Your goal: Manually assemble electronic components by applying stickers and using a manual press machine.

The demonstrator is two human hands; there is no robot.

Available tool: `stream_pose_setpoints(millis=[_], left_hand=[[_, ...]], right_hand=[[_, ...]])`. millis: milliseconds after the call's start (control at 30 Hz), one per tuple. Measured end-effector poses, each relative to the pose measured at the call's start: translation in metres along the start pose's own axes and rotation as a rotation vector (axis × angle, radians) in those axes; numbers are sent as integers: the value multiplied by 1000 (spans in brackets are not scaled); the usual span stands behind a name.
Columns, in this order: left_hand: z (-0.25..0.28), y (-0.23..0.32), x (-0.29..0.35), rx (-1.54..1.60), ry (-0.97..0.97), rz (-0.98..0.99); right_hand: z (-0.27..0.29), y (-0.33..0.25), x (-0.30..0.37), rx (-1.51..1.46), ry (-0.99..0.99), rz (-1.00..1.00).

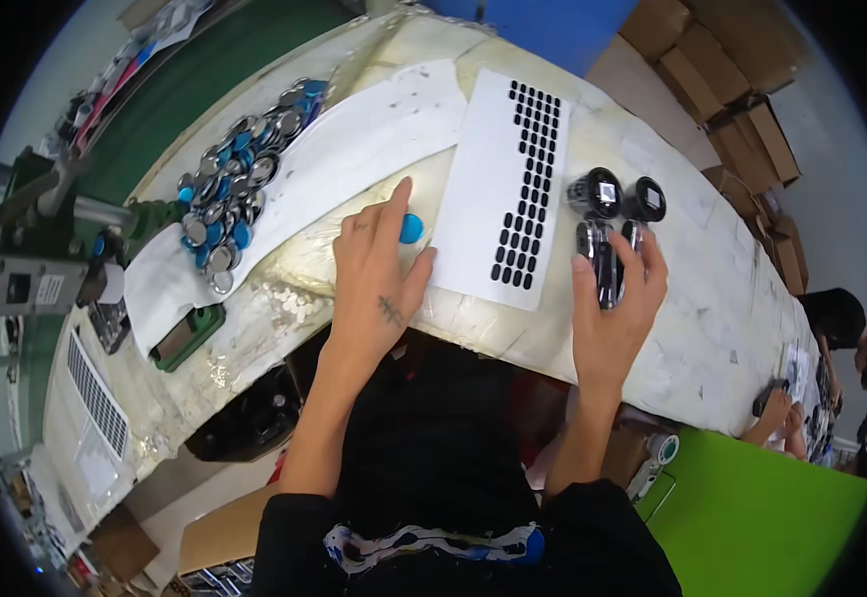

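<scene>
My left hand (379,271) lies flat on the white table (722,328), its fingertips touching a small blue round cap (411,229). My right hand (615,303) wraps around a stack of black and silver round pieces (605,261) lying on the table. Just beyond that stack stand two black round pieces (620,196) with small white squares on top. Between my hands lies a white sheet (501,214) carrying rows of black oval stickers.
A pile of blue and silver round caps (239,189) sits at the far left on a long white paper strip (354,149). A green and grey machine (45,249) stands left of the table. Cardboard boxes (732,90) are stacked far right. Another person's hands (782,413) work at the right end.
</scene>
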State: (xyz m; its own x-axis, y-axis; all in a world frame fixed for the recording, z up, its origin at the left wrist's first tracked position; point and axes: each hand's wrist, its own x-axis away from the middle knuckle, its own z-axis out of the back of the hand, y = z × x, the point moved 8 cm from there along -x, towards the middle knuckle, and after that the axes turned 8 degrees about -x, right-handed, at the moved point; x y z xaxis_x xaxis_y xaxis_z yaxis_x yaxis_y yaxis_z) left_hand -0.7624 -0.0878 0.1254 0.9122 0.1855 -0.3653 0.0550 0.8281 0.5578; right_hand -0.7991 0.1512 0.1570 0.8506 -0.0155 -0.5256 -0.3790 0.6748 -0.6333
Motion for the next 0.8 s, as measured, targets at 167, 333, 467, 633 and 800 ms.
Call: stream_pose_setpoints(millis=[167, 333, 467, 633, 800], left_hand=[[23, -26, 5, 92, 77, 91], [78, -74, 2, -304, 265, 62], [105, -124, -20, -344, 274, 135], [86, -162, -48, -356, 196, 132], [92, -161, -55, -324, 84, 343]], right_hand=[[-90, -64, -3, -284, -468, 346], [-135, -89, -4, -204, -678, 413], [-146, -93, -6, -193, -765, 396], [-140, -95, -8, -228, -743, 541], [-54, -46, -79, -213, -468, 359]])
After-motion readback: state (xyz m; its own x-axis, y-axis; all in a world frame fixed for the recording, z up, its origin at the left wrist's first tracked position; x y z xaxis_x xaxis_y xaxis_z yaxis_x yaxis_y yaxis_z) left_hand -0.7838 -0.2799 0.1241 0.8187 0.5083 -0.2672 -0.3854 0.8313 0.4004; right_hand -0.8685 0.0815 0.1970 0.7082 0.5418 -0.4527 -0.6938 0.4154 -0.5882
